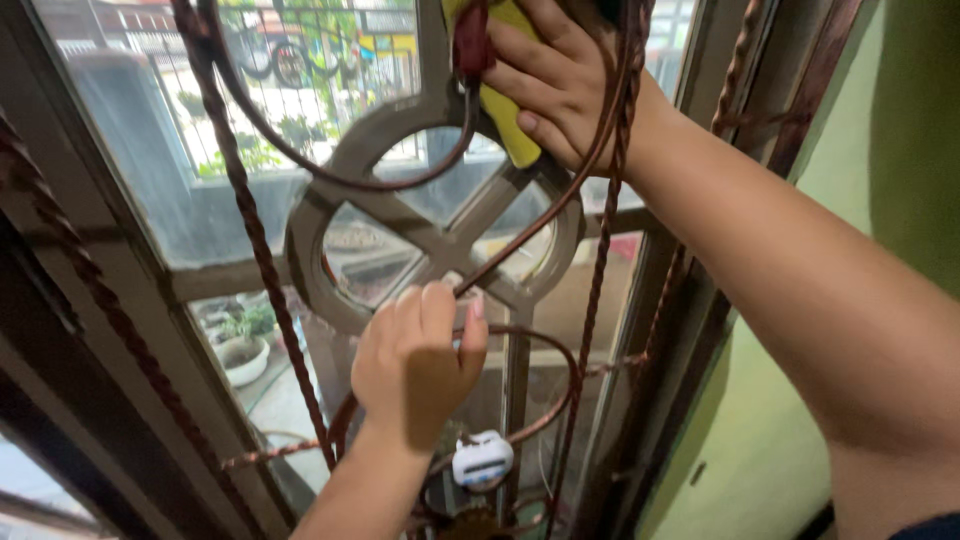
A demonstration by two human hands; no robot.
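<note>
window frame (pixel 215 275) carries twisted iron grille (pixel 245 200); a white padlock (pixel 482 460) hangs on it.
</note>
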